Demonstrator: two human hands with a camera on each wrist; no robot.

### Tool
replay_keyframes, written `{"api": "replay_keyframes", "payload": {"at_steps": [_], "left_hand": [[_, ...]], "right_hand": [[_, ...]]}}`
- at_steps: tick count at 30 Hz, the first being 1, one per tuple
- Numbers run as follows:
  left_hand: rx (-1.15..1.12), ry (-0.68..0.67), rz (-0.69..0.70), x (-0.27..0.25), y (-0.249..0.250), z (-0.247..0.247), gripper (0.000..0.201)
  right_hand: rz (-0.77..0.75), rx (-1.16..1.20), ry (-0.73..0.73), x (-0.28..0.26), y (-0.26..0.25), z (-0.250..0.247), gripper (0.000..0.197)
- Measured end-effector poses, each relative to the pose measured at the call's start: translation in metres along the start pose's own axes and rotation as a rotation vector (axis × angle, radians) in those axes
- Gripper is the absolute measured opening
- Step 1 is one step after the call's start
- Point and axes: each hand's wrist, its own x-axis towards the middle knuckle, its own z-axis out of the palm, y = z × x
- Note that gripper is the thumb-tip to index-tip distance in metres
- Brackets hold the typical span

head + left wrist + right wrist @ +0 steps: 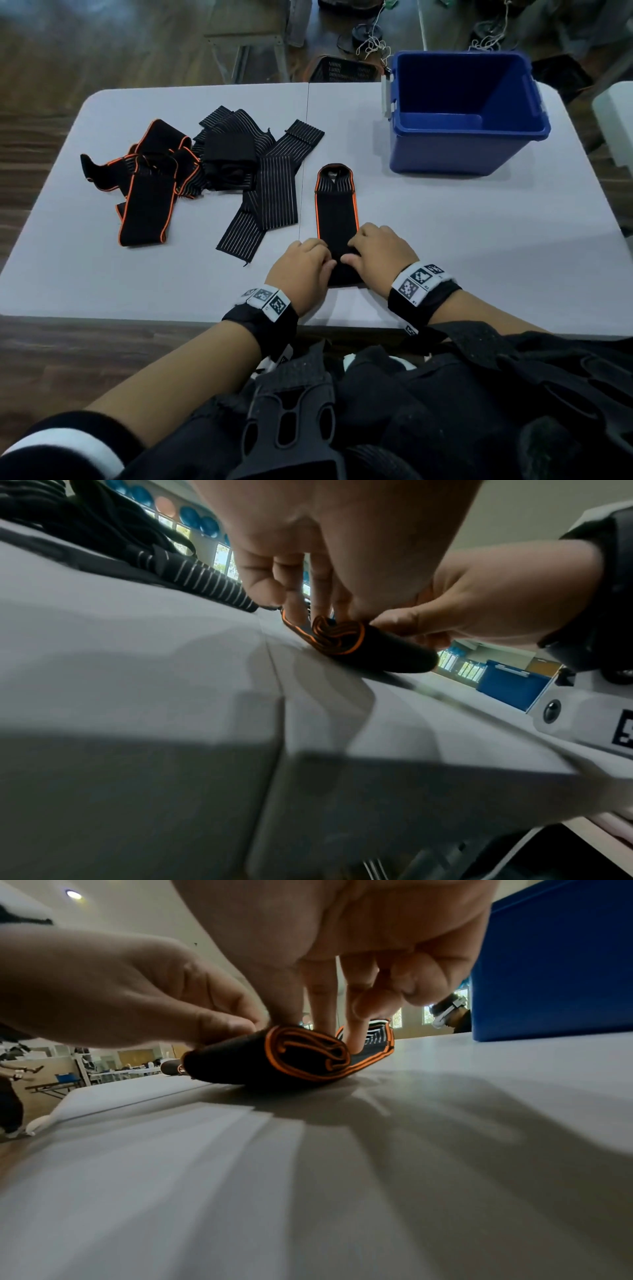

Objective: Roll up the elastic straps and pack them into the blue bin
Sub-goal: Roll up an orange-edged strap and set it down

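Head view, hands point(339, 263) pinching ribbed, orange-edged strap point(337, 212)

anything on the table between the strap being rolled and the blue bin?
Nothing: in the head view the table is bare between the orange-edged strap and the blue bin.

Black wristbands point(263, 323) wrap both wrists, each topped with a white strip of square black-and-white marker tags point(419, 279). Forearms bare; a black sleeve with a white cuff point(68, 445) shows lower left.
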Motion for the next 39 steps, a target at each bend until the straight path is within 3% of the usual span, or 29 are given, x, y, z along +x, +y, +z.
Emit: {"api": "replay_keyframes", "payload": {"at_steps": [4, 6, 8, 10, 16, 23, 32, 39], "left_hand": [[-0.026, -0.148, -0.008, -0.015, -0.006, 0.001, 0.052], [0.003, -0.224, -0.004, -0.02, -0.008, -0.001, 0.065], [0.001, -0.225, -0.017, -0.021, -0.007, 0.0, 0.064], [-0.085, -0.154, -0.063, -0.02, -0.004, 0.0, 0.058], [-0.428, 0.007, -0.358, -0.01, 0.006, -0.004, 0.055], [-0.494, 0.085, -0.48, 0.007, 0.002, 0.0, 0.047], [-0.611, 0.095, -0.517, 0.015, -0.002, 0.003, 0.04], [-0.599, 0.103, -0.515, 0.025, -0.002, 0.005, 0.03]], "right_hand": [[-0.034, -0.067, -0.117, -0.019, 0.007, 0.0, 0.08], [-0.056, -0.104, -0.153, -0.024, 0.009, 0.003, 0.092], [-0.065, -0.115, -0.15, -0.026, 0.009, 0.008, 0.084], [-0.057, -0.036, -0.108, -0.024, 0.009, 0.013, 0.064], [0.134, 0.364, -0.047, -0.013, 0.013, 0.008, 0.025], [0.323, 0.507, 0.045, -0.003, 0.016, 0.013, 0.041], [0.351, 0.566, 0.112, -0.005, 0.015, 0.014, 0.045], [0.314, 0.607, 0.098, -0.008, 0.018, 0.012, 0.021]]}}
